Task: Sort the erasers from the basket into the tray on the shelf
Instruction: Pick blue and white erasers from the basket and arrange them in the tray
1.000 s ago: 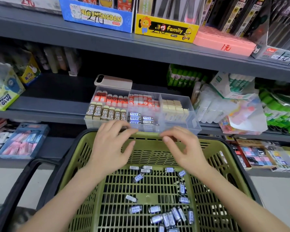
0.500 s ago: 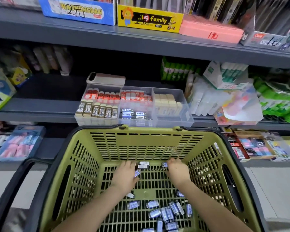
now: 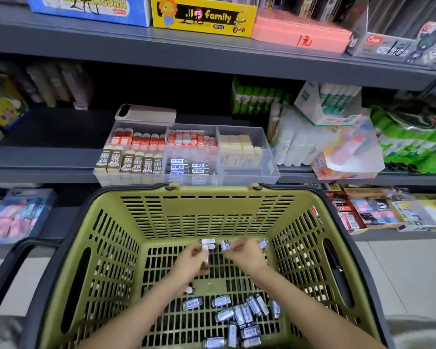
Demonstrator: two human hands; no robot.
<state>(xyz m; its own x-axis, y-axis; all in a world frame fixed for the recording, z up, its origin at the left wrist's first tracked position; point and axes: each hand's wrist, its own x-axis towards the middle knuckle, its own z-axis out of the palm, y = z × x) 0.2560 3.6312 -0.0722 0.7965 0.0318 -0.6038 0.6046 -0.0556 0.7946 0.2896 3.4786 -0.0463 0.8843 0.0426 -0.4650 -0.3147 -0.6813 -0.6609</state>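
Left hand curls round a pale eraser, right hand pinches a blue eraser, both at far end of basket; tray lies straight ahead, above, on the shelf.

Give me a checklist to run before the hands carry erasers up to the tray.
1. Right hand has an eraser: ok, pinched at the fingertips.
2. Left hand has one: cannot tell, its curled fingers are blurred.
3. Matching section in the tray: ok, blue-labelled ones sit in the middle front section.
4. Way up is free: ok, nothing stands between the basket rim and the tray.
5. Basket emptied: not ok, loose erasers lie at its near end.
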